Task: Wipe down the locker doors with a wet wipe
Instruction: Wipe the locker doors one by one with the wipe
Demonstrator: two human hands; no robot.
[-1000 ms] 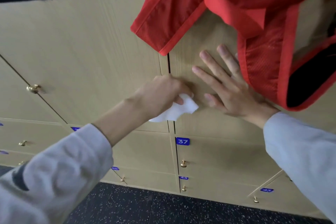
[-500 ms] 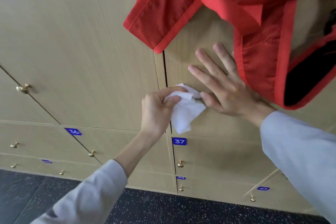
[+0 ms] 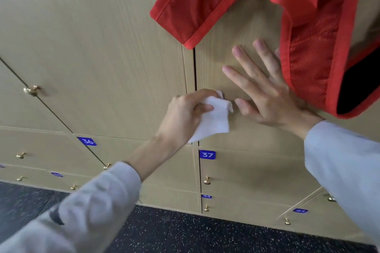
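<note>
- Grey sleeves frame the view, one entering at 7 o'clock, the other at 4 o'clock; dark speckled floor [image 3: 185, 232] runs along the bottom edge.
- Left hand [image 3: 183, 117], just left of centre: fingers curled round the wet wipe [image 3: 213, 121], thumb pinching it against them. Wipe is bunched, its upper edge pressed at the seam between two doors, its lower corner hanging free.
- Right hand [image 3: 267, 96], at 3 o'clock of the wipe: fingers straight and spread, palm flat against the locker door [image 3: 236, 47]. Thumb tip lies just beside the wipe; cannot tell if they touch.
- Red mesh bag [image 3: 308, 57] hangs from 1 o'clock, draping over the upper part of that door and overlapping the right hand's far side.
- Lower rows: blue number plates 36 [image 3: 87, 141] and 37 [image 3: 207, 154], small brass knobs [image 3: 31, 90] on each door.
- Progress, as a judgement: wiping is mid-course at the door edge. No wet streaks show, so which doors are done cannot be told. The part under the bag and the lower rows look likely to remain.
</note>
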